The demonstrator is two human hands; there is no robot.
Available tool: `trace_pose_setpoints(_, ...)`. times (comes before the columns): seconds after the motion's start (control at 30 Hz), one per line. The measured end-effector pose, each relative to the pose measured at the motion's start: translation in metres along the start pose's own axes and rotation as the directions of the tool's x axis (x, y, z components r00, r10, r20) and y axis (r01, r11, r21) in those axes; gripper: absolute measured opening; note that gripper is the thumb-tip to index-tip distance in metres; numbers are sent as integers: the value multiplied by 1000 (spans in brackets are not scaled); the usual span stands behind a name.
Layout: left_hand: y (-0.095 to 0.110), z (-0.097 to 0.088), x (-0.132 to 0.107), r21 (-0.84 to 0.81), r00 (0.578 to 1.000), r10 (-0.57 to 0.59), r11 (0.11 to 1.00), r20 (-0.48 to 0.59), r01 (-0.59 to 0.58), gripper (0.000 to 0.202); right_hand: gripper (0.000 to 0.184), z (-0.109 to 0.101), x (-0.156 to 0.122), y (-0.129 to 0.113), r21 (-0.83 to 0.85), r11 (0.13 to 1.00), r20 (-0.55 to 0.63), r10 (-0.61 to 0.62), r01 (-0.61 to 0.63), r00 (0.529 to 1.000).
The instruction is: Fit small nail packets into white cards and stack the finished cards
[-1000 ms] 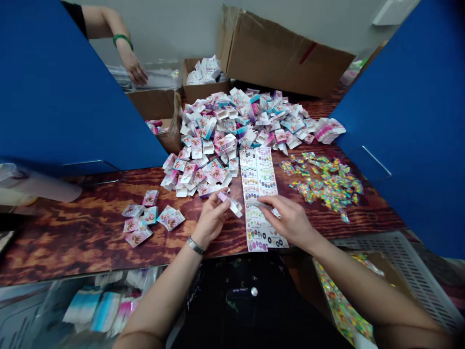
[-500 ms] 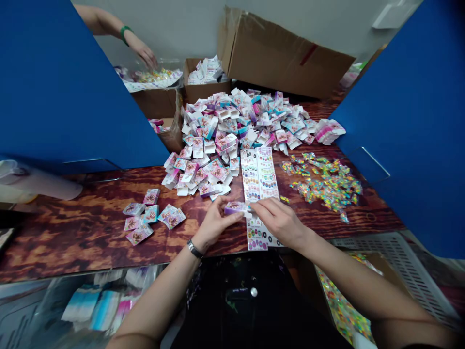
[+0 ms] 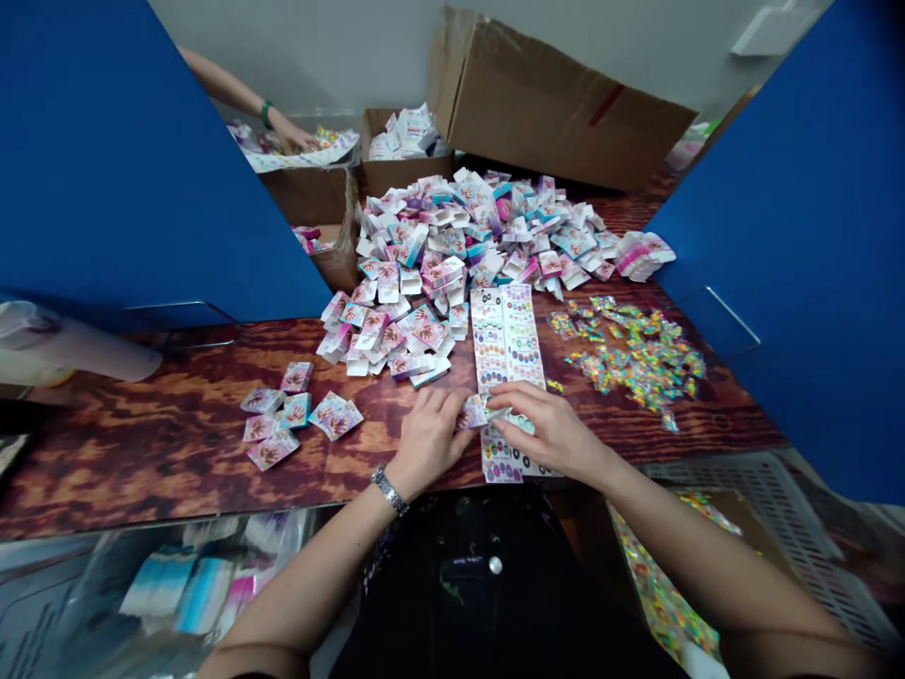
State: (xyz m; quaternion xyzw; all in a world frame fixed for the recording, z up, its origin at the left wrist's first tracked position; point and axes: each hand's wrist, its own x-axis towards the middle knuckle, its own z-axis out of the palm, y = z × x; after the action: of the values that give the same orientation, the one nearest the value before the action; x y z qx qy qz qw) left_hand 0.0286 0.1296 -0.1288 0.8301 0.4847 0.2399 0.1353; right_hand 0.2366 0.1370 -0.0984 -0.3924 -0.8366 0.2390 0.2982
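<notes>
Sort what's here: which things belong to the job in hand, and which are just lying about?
Likely in the job:
small box in the left hand, right hand at its end
printed sheets below
heaped boxes
shiny packets

Apparently just lying about:
tilted cardboard box behind
cylindrical container, far left

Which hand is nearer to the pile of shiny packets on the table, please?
Right. The right hand is left of the pile and lower in view; the left hand is farther left, holding a box.
</notes>
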Motion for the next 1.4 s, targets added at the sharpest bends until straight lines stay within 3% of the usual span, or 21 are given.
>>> trace_pose_setpoints(0.17,3,9,-4,34,995,54,998,-86,-51,43,17,15,-2,12,298,918,-101,304,-262,947)
trace_pose_setpoints(0.3,5,16,-6,12,992,77,997,-97,-77,46,15,35,-9,21,536,794,-151,424,-286,893)
trace_pose_setpoints(0.4,6,20,-5,6,986,86,996,-144,-86,44,16,42,-11,20,580,767,-192,455,-273,870)
trace_pose_setpoints(0.6,6,22,0,33,957,122,993,-263,-117,45,12,37,-11,14,495,825,-237,428,-271,872)
trace_pose_setpoints(0.73,7,23,-1,52,950,143,990,-277,-134,45,10,35,-9,14,506,821,-236,426,-263,874)
trace_pose_setpoints(0.87,9,26,-2,96,951,175,983,-255,-155,44,5,35,-6,8,378,876,-217,399,-300,891)
trace_pose_setpoints(0.97,7,27,-1,64,953,158,987,-259,-146,46,12,31,-7,1,249,937,-195,298,-246,935)
trace_pose_setpoints(1.07,3,27,0,-4,957,104,994,-270,-109,48,28,22,-10,0,23,995,-154,104,-102,983)
trace_pose_setpoints(1.13,2,26,0,-62,964,64,995,-259,-83,51,34,14,-11,4,-88,996,-96,1,-9,995)
trace_pose_setpoints(1.23,3,24,-1,-146,980,48,986,-191,-77,52,31,5,-8,10,-118,992,-30,-58,54,998)
trace_pose_setpoints(1.4,7,21,-1,-247,994,29,967,-108,-55,47,17,7,-2,8,-24,1000,-84,8,-10,996)
